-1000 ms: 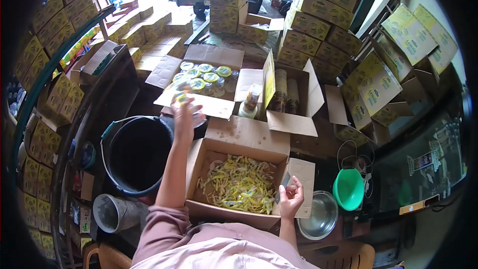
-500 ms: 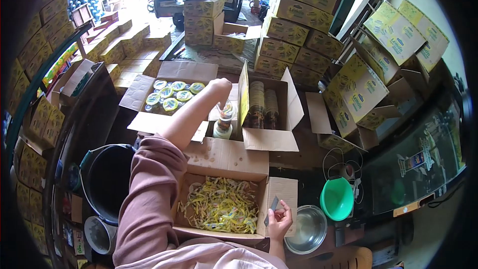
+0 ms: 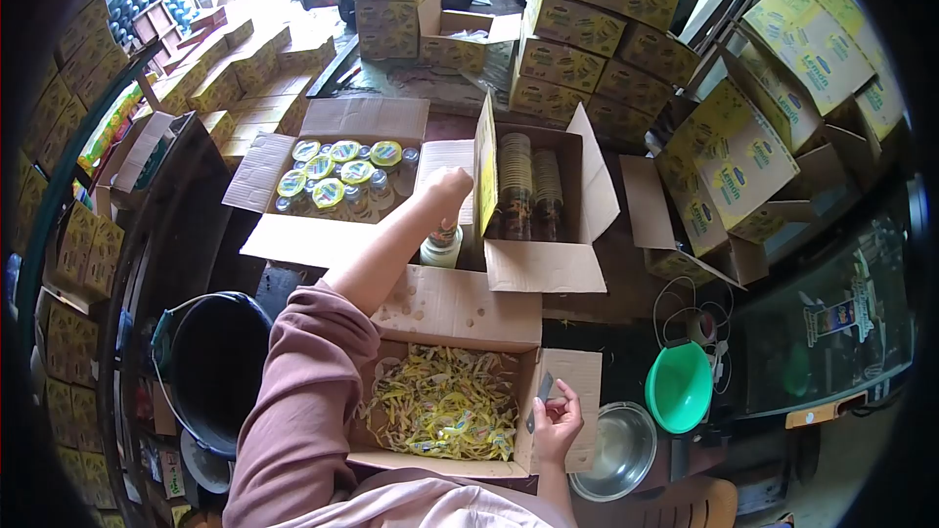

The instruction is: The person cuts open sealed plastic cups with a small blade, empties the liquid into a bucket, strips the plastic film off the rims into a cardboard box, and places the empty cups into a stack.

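Observation:
My left hand [image 3: 448, 192] is closed at the top of a patterned clear cup [image 3: 445, 235], its fingertips hidden. This cup stands upright on a white jar [image 3: 441, 252] between two open cartons. Low on the right, my right hand [image 3: 558, 424] pinches a thin dark grey blade [image 3: 542, 401] beside the near box. Yellow strips and wrappers [image 3: 445, 406] fill the bottom of that near box [image 3: 465, 467]. Cups with yellow-green lids [image 3: 342, 171] stand in the left carton [image 3: 256, 176]. Stacks of patterned cups [image 3: 516, 186] sit in the right carton [image 3: 548, 267].
A black bucket [image 3: 215, 372] stands at the left. To the right are a steel bowl [image 3: 614, 452] and a green basin [image 3: 679, 386]. Printed cartons [image 3: 577, 24] are stacked behind, and more lean at the right [image 3: 734, 166].
My left hand moved from above the lidded cups over to the cup on the white jar, then slightly lower. My right hand still holds the blade. The camera view has shifted.

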`<control>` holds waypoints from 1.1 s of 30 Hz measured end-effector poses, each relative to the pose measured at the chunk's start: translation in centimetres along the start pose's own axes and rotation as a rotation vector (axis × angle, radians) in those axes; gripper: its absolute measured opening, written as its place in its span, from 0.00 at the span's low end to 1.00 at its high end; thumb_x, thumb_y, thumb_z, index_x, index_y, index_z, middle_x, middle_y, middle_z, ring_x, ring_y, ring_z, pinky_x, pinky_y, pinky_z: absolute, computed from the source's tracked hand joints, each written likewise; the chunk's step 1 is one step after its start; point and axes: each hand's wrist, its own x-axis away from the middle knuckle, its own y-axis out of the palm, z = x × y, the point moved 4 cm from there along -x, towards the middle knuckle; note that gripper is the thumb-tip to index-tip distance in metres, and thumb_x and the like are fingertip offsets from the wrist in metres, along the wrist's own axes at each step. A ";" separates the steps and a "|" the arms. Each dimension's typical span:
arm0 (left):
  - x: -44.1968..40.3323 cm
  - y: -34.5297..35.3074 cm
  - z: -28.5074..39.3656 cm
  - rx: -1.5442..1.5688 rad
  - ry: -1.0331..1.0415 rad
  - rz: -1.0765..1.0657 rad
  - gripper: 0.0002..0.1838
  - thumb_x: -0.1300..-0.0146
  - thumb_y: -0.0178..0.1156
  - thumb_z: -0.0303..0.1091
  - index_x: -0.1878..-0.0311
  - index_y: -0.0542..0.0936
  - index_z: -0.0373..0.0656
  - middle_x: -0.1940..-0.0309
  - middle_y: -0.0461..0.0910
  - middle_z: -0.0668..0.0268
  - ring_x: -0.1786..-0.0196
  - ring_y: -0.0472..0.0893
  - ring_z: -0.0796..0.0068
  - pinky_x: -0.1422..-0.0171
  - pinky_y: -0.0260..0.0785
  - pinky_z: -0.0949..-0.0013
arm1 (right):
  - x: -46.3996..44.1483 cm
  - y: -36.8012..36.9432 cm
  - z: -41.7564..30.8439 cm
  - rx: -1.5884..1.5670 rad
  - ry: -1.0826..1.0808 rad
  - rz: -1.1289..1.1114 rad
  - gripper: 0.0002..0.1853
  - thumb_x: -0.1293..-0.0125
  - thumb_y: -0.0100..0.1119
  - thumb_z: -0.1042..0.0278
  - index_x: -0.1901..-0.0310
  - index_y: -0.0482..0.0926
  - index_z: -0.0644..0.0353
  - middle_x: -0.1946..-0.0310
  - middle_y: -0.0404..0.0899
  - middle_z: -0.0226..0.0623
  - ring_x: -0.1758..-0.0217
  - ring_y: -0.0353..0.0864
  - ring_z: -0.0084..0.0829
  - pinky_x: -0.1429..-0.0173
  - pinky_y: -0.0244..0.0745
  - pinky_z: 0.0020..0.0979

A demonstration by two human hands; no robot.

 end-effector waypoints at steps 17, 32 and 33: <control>0.4 2.0 0.0 0.077 0.077 0.160 0.60 0.82 0.78 0.45 0.38 0.59 0.43 0.46 0.67 0.54 0.42 0.68 0.56 0.42 0.66 0.56 | 0.3 1.1 -0.5 -0.032 0.015 -0.018 0.23 0.49 0.61 0.83 0.49 0.71 0.66 0.78 0.72 0.28 0.75 0.72 0.16 0.68 0.70 0.18; 9.5 7.2 -19.5 0.349 -0.550 0.305 0.30 0.56 0.66 0.37 0.46 0.71 0.48 0.48 0.69 0.53 0.42 0.68 0.56 0.43 0.61 0.48 | 0.9 4.4 1.2 0.072 0.063 -0.115 0.21 0.50 0.62 0.81 0.52 0.73 0.64 0.79 0.72 0.26 0.77 0.69 0.14 0.70 0.67 0.18; 9.6 8.1 -18.7 0.238 -0.547 0.286 0.28 0.54 0.64 0.35 0.46 0.71 0.49 0.47 0.68 0.56 0.40 0.66 0.57 0.42 0.61 0.49 | 0.8 4.5 1.5 0.090 0.075 -0.120 0.21 0.50 0.62 0.81 0.52 0.73 0.64 0.78 0.73 0.27 0.77 0.70 0.15 0.70 0.67 0.18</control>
